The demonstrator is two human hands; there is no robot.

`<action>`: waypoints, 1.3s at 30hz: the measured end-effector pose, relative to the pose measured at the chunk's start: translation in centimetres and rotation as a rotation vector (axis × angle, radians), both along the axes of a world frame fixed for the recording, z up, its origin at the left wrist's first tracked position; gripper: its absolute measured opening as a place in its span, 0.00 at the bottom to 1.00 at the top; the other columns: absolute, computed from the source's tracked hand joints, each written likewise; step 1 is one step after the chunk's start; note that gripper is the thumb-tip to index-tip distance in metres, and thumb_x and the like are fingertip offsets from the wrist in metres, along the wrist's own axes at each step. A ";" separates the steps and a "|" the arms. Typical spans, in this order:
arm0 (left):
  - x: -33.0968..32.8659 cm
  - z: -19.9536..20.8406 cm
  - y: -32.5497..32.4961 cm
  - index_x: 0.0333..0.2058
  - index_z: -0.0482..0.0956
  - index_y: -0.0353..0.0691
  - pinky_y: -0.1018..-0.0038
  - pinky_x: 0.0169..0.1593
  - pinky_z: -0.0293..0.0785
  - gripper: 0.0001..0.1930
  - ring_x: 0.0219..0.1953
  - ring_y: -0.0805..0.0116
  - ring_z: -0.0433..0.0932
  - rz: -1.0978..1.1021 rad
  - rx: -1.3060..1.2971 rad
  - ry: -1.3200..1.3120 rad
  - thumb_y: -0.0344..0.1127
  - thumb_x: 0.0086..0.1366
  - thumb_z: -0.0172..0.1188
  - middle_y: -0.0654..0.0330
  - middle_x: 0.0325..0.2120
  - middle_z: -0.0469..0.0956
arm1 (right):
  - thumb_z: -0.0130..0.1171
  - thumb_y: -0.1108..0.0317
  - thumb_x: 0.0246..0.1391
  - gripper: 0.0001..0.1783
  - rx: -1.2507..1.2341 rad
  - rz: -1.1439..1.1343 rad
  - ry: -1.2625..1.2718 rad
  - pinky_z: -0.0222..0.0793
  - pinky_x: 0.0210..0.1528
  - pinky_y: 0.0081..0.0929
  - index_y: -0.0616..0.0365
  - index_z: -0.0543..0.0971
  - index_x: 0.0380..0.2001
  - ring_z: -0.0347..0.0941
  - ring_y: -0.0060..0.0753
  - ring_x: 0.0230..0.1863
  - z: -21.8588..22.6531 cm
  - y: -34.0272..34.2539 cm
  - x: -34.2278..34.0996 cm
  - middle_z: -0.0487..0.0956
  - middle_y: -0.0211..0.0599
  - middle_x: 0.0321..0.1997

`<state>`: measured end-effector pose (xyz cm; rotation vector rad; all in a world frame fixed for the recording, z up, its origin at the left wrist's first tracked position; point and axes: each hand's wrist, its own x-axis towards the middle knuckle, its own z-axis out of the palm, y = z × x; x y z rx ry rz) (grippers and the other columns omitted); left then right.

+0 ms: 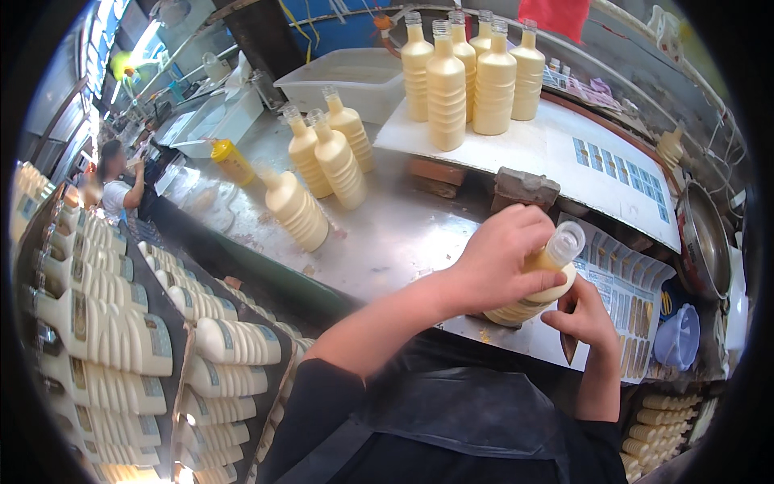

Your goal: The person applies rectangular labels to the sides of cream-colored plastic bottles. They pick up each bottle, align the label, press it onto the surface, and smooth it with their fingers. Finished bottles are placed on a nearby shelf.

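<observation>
Bottle (538,278), ribbed, cream-filled and capped, sits right of centre, clamped around its shoulder in the left hand (500,262); the right hand (582,316) pinches its lower side. It looks heavy, stiff and possibly slick, best gripped on the ribs. Five bottles (472,77) stand top centre, four (318,173) left of centre.

Your left hand (504,258) grips a pale cream-yellow ribbed bottle (536,286) with a clear cap (565,239). Same cream yellow on the five bottles (472,77) up on the white board (556,149), and on the four (322,173) across the grey steel table (395,234). One mustard-yellow bottle (232,161) there too. On your left, white labelled bottles (121,323) fill black crates (181,355). A blue-and-white label sheet (625,282) lies under your right hand (584,319). Your apron (468,419) is dark grey.
</observation>
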<state>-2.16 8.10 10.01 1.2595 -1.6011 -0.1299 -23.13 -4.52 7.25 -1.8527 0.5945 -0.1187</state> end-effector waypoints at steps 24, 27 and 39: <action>13.6 1.2 13.2 0.33 0.82 0.34 0.72 0.31 0.67 0.16 0.24 0.71 0.70 1.158 0.157 0.055 0.42 0.58 0.74 0.63 0.21 0.74 | 0.58 0.69 0.55 0.18 0.123 -0.167 -0.095 0.67 0.46 0.20 0.61 0.82 0.49 0.73 0.18 0.44 -4.1 -2.6 -0.8 0.84 0.33 0.48; 15.3 -0.8 10.4 0.32 0.82 0.34 0.67 0.32 0.68 0.17 0.25 0.65 0.72 1.134 0.103 0.080 0.43 0.57 0.74 0.59 0.23 0.75 | 0.59 0.68 0.56 0.18 0.122 -0.194 -0.089 0.67 0.48 0.22 0.62 0.83 0.49 0.73 0.19 0.45 -4.9 -2.7 -1.0 0.84 0.34 0.48; 20.3 -4.5 3.1 0.39 0.83 0.34 0.63 0.44 0.75 0.18 0.38 0.55 0.79 1.027 0.259 0.099 0.44 0.59 0.71 0.52 0.35 0.81 | 0.60 0.69 0.58 0.17 0.189 -0.203 -0.042 0.68 0.55 0.25 0.63 0.82 0.49 0.75 0.23 0.50 -5.8 -3.4 1.5 0.84 0.36 0.49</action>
